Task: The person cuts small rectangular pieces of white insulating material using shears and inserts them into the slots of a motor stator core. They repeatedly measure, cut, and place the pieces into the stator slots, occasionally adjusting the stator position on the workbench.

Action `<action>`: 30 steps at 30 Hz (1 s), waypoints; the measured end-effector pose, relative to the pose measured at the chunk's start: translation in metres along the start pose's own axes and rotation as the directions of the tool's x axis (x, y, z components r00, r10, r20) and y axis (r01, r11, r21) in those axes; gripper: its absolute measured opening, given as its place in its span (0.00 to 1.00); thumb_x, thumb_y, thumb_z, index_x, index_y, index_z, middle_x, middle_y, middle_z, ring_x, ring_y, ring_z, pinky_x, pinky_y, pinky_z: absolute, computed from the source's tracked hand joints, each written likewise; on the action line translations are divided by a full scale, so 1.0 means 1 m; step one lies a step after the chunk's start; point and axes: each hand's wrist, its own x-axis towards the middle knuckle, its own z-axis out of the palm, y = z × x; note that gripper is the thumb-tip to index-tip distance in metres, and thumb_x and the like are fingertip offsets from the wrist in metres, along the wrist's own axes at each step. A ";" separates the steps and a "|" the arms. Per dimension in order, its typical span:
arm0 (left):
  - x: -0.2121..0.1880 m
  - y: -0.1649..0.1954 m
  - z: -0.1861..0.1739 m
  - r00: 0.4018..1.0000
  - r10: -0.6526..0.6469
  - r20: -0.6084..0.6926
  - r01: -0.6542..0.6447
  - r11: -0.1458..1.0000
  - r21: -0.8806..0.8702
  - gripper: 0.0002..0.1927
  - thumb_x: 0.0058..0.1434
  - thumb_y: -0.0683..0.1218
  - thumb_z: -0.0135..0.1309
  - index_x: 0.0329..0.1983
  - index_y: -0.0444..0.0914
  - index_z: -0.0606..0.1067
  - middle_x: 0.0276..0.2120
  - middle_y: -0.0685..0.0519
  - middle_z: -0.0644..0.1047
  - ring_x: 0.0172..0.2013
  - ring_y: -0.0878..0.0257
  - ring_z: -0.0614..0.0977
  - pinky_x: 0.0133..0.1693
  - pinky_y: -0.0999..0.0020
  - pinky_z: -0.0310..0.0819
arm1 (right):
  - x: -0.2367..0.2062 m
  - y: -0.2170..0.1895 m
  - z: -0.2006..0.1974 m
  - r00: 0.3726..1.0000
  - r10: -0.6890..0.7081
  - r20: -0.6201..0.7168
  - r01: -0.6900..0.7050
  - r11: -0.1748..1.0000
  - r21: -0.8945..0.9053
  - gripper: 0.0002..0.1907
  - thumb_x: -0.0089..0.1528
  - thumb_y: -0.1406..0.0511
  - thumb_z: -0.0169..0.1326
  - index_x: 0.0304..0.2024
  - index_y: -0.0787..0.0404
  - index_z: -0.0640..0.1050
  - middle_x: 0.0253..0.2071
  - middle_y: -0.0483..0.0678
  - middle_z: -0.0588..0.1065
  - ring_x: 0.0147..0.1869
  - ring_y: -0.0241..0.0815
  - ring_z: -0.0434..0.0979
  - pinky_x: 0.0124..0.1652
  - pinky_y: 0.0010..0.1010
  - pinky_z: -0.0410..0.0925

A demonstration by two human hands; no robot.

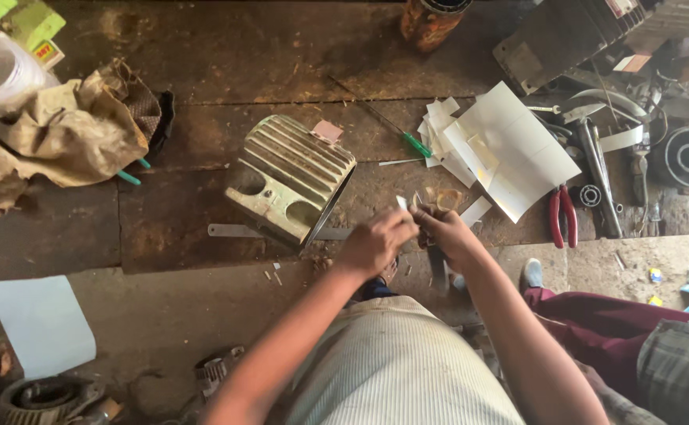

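Both hands meet just right of ribbed motor housing (291, 178): left hand (376, 242) pinches small white paper strip (402, 203), right hand (448, 234) clenched around dark tool (437, 267); strip upright, nearer left hand

Worn wood, dull metal, matt paper

We see a rough, stained wooden bench (203, 79); a ribbed metal housing (291, 177) with a dull, scuffed finish; matt white paper sheets (509, 145); crumpled brown cloth (53, 134); pliers (562, 216) with glossy red plastic grips; a screwdriver (407, 138) with a smooth green plastic handle.
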 end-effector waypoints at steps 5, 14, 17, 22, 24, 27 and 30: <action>0.023 0.037 -0.034 0.953 -0.302 -0.026 0.262 0.863 -0.432 0.10 0.61 0.45 0.63 0.43 0.40 0.76 0.39 0.53 0.78 0.40 0.59 0.83 0.43 0.66 0.80 | -0.035 -0.010 0.010 0.909 -0.353 -0.222 0.349 0.935 -0.055 0.07 0.63 0.67 0.59 0.44 0.60 0.80 0.29 0.38 0.74 0.27 0.28 0.66 0.26 0.23 0.59; 0.066 0.006 -0.012 0.950 -0.313 -0.003 0.299 0.909 -0.289 0.04 0.62 0.44 0.59 0.37 0.38 0.78 0.35 0.54 0.78 0.38 0.61 0.82 0.42 0.64 0.76 | -0.034 -0.012 -0.002 0.827 -0.452 -0.334 0.400 0.891 -0.216 0.16 0.60 0.65 0.65 0.48 0.62 0.76 0.32 0.41 0.75 0.30 0.31 0.69 0.29 0.26 0.63; 0.071 -0.017 0.024 1.000 -0.028 -0.006 0.028 0.944 0.329 0.02 0.64 0.42 0.54 0.35 0.39 0.76 0.37 0.52 0.76 0.43 0.57 0.79 0.46 0.60 0.73 | -0.009 -0.013 -0.011 0.776 -0.530 -0.343 0.301 0.788 -0.536 0.22 0.63 0.59 0.63 0.53 0.64 0.73 0.38 0.51 0.78 0.38 0.45 0.77 0.38 0.36 0.69; 0.042 -0.032 0.079 0.994 -0.092 0.063 0.071 0.956 0.284 0.04 0.64 0.42 0.53 0.37 0.36 0.76 0.41 0.48 0.76 0.46 0.51 0.78 0.49 0.56 0.73 | 0.031 0.008 -0.014 0.727 -0.662 -0.181 0.225 0.479 -0.849 0.20 0.66 0.57 0.56 0.56 0.62 0.75 0.45 0.62 0.79 0.50 0.65 0.79 0.48 0.49 0.71; 0.019 -0.034 0.083 0.980 -0.195 0.039 0.186 0.968 0.171 0.10 0.64 0.43 0.52 0.46 0.35 0.76 0.48 0.43 0.76 0.49 0.47 0.77 0.52 0.56 0.72 | 0.040 0.018 -0.013 0.763 -0.627 -0.156 0.140 0.396 -0.907 0.21 0.65 0.58 0.56 0.55 0.63 0.74 0.46 0.63 0.78 0.50 0.66 0.78 0.48 0.50 0.71; -0.005 -0.029 0.079 0.989 -0.134 0.069 0.105 0.940 0.325 0.17 0.65 0.44 0.48 0.55 0.34 0.76 0.60 0.45 0.72 0.61 0.46 0.72 0.61 0.55 0.67 | 0.050 0.022 -0.016 0.836 -0.522 -0.170 0.057 0.391 -0.918 0.14 0.65 0.59 0.55 0.51 0.57 0.76 0.49 0.57 0.78 0.49 0.64 0.79 0.45 0.50 0.71; -0.015 -0.024 0.069 0.972 -0.156 0.173 0.067 0.898 0.434 0.20 0.65 0.45 0.45 0.59 0.38 0.75 0.67 0.47 0.68 0.68 0.44 0.66 0.65 0.51 0.62 | 0.050 0.021 -0.018 0.860 -0.510 -0.023 0.110 0.229 -0.967 0.19 0.58 0.65 0.56 0.52 0.57 0.75 0.47 0.57 0.78 0.49 0.60 0.80 0.47 0.46 0.73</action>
